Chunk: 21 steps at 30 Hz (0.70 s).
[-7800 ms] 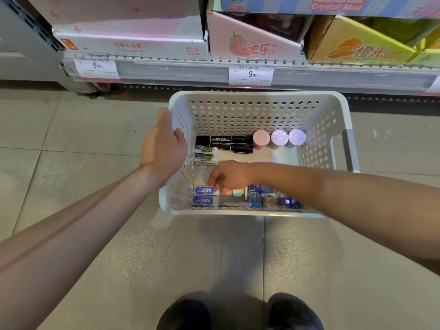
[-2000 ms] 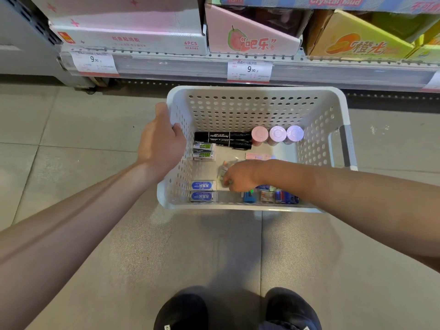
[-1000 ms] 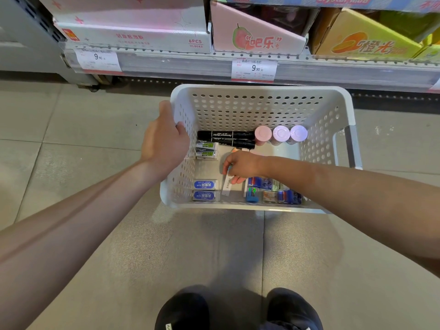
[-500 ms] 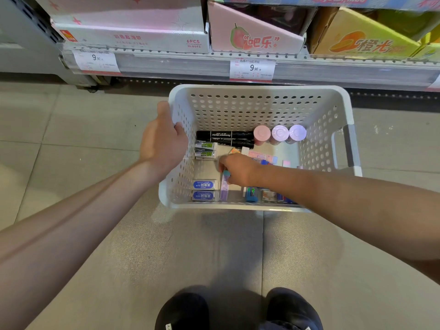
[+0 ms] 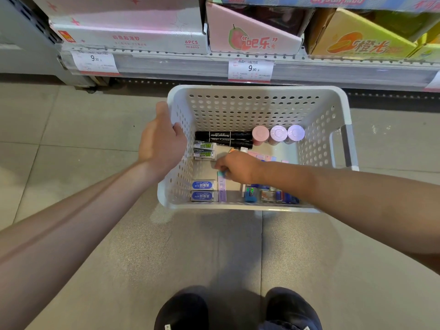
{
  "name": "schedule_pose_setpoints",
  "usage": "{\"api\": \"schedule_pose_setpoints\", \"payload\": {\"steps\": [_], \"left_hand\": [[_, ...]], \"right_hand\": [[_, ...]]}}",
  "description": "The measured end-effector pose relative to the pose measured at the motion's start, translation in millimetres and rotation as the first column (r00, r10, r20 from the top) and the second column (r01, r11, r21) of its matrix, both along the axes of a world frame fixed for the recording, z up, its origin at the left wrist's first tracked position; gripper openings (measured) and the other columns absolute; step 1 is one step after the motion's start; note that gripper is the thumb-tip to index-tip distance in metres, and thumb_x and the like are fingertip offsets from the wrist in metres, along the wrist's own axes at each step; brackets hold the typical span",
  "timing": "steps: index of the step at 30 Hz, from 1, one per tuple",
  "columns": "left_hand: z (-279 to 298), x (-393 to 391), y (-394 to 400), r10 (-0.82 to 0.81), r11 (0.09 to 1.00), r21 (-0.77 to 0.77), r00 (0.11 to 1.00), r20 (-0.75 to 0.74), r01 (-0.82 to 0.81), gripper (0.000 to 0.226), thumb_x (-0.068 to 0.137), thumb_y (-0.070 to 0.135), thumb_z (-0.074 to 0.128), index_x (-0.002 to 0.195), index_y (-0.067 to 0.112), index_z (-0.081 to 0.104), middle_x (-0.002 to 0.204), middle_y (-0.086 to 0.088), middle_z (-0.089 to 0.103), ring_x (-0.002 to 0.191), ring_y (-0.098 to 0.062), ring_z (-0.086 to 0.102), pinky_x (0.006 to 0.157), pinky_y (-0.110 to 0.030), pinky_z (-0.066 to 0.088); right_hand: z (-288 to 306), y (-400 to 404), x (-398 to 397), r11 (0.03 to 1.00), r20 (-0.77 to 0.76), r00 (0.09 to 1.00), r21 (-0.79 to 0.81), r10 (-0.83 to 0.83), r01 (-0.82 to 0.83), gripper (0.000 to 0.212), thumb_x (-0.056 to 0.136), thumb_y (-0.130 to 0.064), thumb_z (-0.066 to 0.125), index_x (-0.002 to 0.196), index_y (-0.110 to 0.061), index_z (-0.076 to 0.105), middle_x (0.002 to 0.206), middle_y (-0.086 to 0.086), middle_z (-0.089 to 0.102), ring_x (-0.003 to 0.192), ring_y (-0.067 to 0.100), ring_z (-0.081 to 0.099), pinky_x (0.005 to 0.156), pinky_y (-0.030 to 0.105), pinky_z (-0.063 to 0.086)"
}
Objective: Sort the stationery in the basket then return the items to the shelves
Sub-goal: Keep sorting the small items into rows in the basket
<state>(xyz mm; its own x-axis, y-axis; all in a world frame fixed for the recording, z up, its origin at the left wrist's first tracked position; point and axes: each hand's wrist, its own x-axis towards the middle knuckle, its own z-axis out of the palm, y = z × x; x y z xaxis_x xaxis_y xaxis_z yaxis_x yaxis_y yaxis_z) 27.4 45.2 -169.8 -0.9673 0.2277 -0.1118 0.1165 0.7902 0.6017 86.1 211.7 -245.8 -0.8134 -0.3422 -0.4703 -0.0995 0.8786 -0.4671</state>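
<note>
Head view: the right hand (image 5: 238, 166) had just laid a purple ruler (image 5: 222, 189) beside the blue erasers (image 5: 203, 190), fingers pinching its top; the left hand (image 5: 162, 141) gripped the basket (image 5: 262, 90), centre frame; sorting continued.

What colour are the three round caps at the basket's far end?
Pastel: one pink cap, two lilac caps; head view.

Shelf price tags (image 5: 249, 69) read "9.90"; white box (image 5: 133, 40) "6PCS"; top box (image 5: 338, 0) "Crystal Mud"; black markers (image 5: 223, 135) "Permanent Marker".
</note>
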Motion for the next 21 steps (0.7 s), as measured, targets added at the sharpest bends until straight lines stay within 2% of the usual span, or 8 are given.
{"api": "schedule_pose_setpoints", "payload": {"steps": [2,4,7,10,13,16,21], "left_hand": [[1,1,0,-0.005,1.0,-0.007,1.0,-0.008,0.005,0.021,0.099,0.009,0.039,0.118,0.002,0.034,0.065,-0.005,0.044,0.052,-0.023,0.047,0.048,-0.047,0.048],[1,1,0,-0.007,1.0,-0.011,1.0,-0.009,0.007,0.022,0.099,0.01,0.039,0.119,0.002,0.034,0.066,-0.005,0.045,0.051,-0.023,0.048,0.048,-0.046,0.049],[2,0,1,0.007,1.0,-0.017,1.0,-0.002,-0.007,0.022,0.099,0.01,0.038,0.119,0.002,0.034,0.065,-0.004,0.044,0.05,-0.021,0.047,0.047,-0.04,0.046],[4,1,2,0.009,1.0,-0.022,1.0,0.003,-0.009,0.022,0.099,0.01,0.038,0.119,0.002,0.034,0.067,-0.004,0.046,0.05,-0.022,0.049,0.048,-0.045,0.05],[4,2,2,0.005,1.0,-0.02,1.0,-0.001,-0.005,0.02,0.098,0.009,0.038,0.117,0.002,0.034,0.065,-0.005,0.044,0.051,-0.023,0.047,0.049,-0.05,0.05],[4,1,1,0.002,1.0,-0.01,1.0,-0.001,-0.002,0.02,0.097,0.009,0.037,0.115,0.001,0.034,0.062,-0.006,0.041,0.052,-0.025,0.044,0.049,-0.053,0.049],[4,1,0,-0.003,1.0,-0.01,1.0,-0.001,0.003,0.019,0.097,0.009,0.038,0.115,0.001,0.034,0.062,-0.006,0.043,0.052,-0.027,0.047,0.049,-0.054,0.049]], "right_hand": [[8,8,-2,0.998,-0.019,1.0,-0.058,-0.007,0.006,0.031,0.089,0.0,0.052,0.119,-0.001,0.06,0.12,0.011,0.062,0.112,0.026,0.057,0.09,0.023,0.04],[17,18,-4,0.998,-0.052,0.998,-0.062,-0.028,0.025,0.03,0.088,-0.003,0.054,0.116,-0.006,0.064,0.117,0.008,0.064,0.107,0.022,0.059,0.083,0.02,0.039],[26,31,-2,0.99,0.024,0.991,0.04,0.131,-0.132,0.026,0.085,-0.006,0.059,0.108,-0.011,0.07,0.111,0.003,0.068,0.101,0.017,0.062,0.074,0.018,0.037],[23,35,4,0.934,0.093,0.951,0.182,0.294,-0.307,0.029,0.082,-0.004,0.059,0.11,-0.01,0.067,0.112,0.006,0.063,0.103,0.022,0.06,0.081,0.029,0.048],[17,34,9,0.857,0.038,0.907,0.314,0.418,-0.408,0.03,0.086,-0.004,0.057,0.114,-0.011,0.063,0.117,0.007,0.058,0.109,0.024,0.055,0.083,0.032,0.049],[16,30,10,0.823,-0.019,0.885,0.377,0.465,-0.424,0.022,0.088,-0.005,0.054,0.107,-0.007,0.063,0.114,0.009,0.058,0.105,0.024,0.055,0.074,0.03,0.047],[17,28,8,0.83,-0.045,0.884,0.371,0.464,-0.417,0.02,0.089,-0.005,0.052,0.103,-0.004,0.066,0.114,0.009,0.057,0.106,0.024,0.054,0.074,0.031,0.048]]}}
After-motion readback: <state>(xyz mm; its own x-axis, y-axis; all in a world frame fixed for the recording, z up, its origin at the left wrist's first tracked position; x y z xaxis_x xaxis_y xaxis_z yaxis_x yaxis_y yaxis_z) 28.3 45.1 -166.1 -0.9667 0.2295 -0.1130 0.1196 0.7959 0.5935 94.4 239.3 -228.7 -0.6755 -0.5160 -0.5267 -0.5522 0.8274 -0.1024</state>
